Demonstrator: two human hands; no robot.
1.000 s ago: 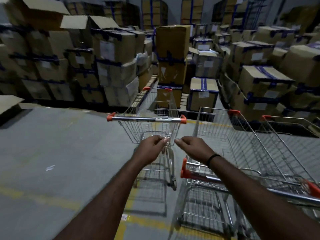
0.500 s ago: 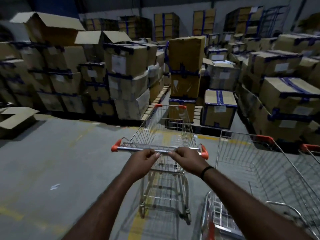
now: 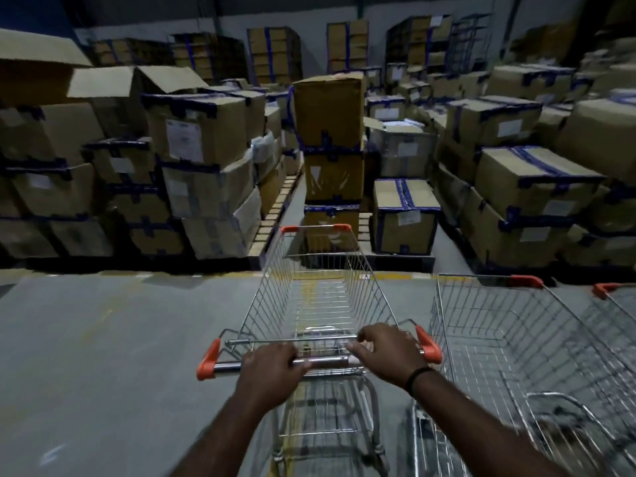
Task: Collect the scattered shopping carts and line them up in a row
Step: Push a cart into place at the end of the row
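Clamping the cart handle point(image 3: 325, 361), left hand point(image 3: 272, 365) and right hand point(image 3: 386, 352); neighbouring cart point(image 3: 516, 339) just right, floor point(image 3: 103, 339) left.

Open grey floor point(image 3: 103, 339) to the left — another cart point(image 3: 509, 325) close on the right, stacked boxes point(image 3: 328, 111) ahead

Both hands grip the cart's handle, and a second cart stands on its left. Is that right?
Wrong side: the second cart stands on the cart's right, as the head view shows. The left hand and right hand do grip the handle.
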